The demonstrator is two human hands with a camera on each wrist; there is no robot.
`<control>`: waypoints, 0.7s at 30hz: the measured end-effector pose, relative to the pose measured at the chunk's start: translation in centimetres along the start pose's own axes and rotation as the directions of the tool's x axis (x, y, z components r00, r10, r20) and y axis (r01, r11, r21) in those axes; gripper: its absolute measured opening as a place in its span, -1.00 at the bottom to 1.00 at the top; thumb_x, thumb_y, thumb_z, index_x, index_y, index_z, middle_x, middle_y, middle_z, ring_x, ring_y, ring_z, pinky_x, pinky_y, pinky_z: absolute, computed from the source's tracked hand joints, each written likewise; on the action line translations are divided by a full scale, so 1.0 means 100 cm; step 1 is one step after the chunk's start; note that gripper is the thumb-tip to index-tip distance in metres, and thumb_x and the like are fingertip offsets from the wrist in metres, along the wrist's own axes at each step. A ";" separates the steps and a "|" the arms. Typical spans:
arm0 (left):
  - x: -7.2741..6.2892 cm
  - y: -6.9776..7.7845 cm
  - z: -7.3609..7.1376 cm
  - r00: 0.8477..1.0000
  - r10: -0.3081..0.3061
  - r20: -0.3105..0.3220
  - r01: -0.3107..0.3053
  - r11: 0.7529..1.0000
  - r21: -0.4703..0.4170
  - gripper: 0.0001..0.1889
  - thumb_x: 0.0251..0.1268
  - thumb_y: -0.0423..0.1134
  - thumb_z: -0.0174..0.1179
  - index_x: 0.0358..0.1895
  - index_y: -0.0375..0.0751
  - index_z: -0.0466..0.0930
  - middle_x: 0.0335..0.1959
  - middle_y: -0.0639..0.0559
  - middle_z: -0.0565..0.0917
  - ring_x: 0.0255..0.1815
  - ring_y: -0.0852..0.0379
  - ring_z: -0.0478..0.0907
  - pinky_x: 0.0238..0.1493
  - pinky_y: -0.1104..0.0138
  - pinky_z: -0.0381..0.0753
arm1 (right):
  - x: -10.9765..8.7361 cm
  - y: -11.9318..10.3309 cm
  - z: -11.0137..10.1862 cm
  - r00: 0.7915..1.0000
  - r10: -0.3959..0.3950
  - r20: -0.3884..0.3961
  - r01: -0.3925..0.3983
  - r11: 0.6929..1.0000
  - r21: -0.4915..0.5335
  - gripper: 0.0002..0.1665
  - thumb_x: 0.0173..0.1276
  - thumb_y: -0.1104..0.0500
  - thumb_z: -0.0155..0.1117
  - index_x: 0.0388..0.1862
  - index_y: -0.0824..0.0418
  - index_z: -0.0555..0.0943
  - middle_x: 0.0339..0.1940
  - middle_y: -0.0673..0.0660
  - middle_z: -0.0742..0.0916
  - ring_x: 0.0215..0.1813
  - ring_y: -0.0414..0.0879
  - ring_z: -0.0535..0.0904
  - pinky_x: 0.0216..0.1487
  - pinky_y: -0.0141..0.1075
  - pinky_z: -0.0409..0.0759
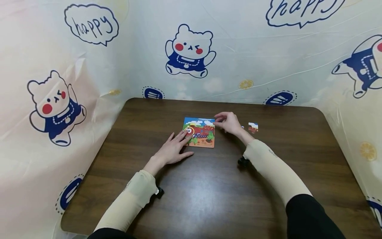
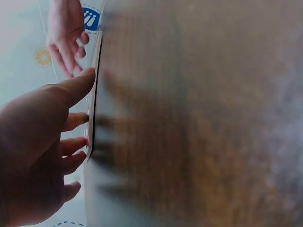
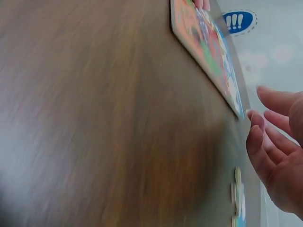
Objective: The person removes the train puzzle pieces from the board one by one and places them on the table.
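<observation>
A colourful jigsaw puzzle (image 1: 204, 141) in a flat square board lies on the table, showing a red train-like picture under a blue sky. My left hand (image 1: 171, 149) rests on its left side with fingers spread. In the left wrist view, the left fingertips touch the board's edge. At the upper right corner of the puzzle hovers my right hand (image 1: 228, 122), its fingers loosely bent. The right wrist view shows nothing between the right thumb and fingers. A loose puzzle piece (image 1: 253, 126) lies to the right of that hand; another is mostly hidden behind the wrist.
The brown wooden table (image 1: 203, 199) has rounded corners. A pale printed curtain (image 1: 232, 66) with cartoon bears hangs along its back and sides. Small black devices are worn under both wrists.
</observation>
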State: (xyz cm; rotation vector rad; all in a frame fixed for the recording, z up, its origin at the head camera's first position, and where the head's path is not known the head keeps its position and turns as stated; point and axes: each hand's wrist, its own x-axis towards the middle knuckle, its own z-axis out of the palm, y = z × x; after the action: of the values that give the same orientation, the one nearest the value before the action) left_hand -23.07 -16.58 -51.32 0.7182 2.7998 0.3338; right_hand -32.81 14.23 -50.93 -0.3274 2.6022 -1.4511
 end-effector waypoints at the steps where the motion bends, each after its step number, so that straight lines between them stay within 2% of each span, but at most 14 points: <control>1: 0.000 0.000 0.001 1.000 0.003 0.002 -0.003 1.000 -0.009 -0.12 0.63 0.34 0.16 0.80 0.02 0.16 0.86 -0.14 0.06 0.90 -0.15 -0.06 0.85 -0.27 -0.11 | 0.003 -0.002 0.004 1.000 0.003 0.010 -0.003 1.000 0.008 -0.57 0.57 0.22 0.46 0.32 0.36 0.72 0.03 0.37 0.86 -0.38 0.14 0.69 -0.56 -0.35 0.55; 8: -0.002 -0.008 0.005 0.999 0.050 -0.021 -0.052 0.995 -0.085 -0.11 0.63 0.35 0.15 0.81 0.00 0.14 0.86 -0.20 0.03 0.89 -0.19 0.00 0.83 -0.32 -0.14 | 0.013 -0.008 0.021 0.993 0.066 0.094 -0.073 0.994 0.078 -0.57 0.61 0.20 0.41 0.36 0.33 0.71 0.11 0.40 0.85 -0.47 -0.12 0.64 -0.54 -0.35 0.57; 12: 0.000 -0.011 -0.002 0.998 0.039 -0.052 -0.043 0.997 -0.070 -0.12 0.62 0.28 0.22 0.80 -0.02 0.17 0.86 -0.18 0.08 0.86 -0.19 0.09 0.84 -0.27 -0.08 | 0.015 -0.009 0.025 0.987 0.092 0.133 -0.109 0.985 0.133 -0.55 0.61 0.19 0.42 0.36 0.36 0.71 0.14 0.44 0.84 -0.51 -0.19 0.62 -0.55 -0.40 0.57; 15: 0.003 -0.018 -0.006 0.997 0.017 -0.077 -0.021 0.998 -0.053 -0.13 0.61 0.29 0.22 0.79 -0.01 0.20 0.85 -0.14 0.13 0.88 -0.16 0.06 0.86 -0.23 -0.07 | 0.015 -0.012 0.027 0.985 0.093 0.146 -0.117 0.979 0.166 -0.54 0.61 0.20 0.42 0.37 0.38 0.70 0.14 0.46 0.84 -0.52 -0.19 0.64 -0.55 -0.40 0.58; 21: 0.003 -0.028 -0.008 0.999 0.022 -0.027 -0.023 0.999 -0.035 -0.14 0.62 0.32 0.19 0.78 0.01 0.20 0.84 -0.07 0.17 0.90 -0.12 -0.03 0.85 -0.25 -0.09 | 0.019 -0.016 0.029 0.973 0.102 0.209 -0.155 0.954 0.255 -0.49 0.67 0.18 0.34 0.47 0.38 0.63 0.12 0.45 0.85 -0.48 -0.18 0.67 -0.48 -0.39 0.65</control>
State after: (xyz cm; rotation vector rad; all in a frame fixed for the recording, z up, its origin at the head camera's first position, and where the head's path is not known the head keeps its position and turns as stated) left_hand -24.83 -18.94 -51.44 0.7437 2.8050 0.3991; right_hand -33.74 10.57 -51.15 -0.2453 2.1957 -1.6134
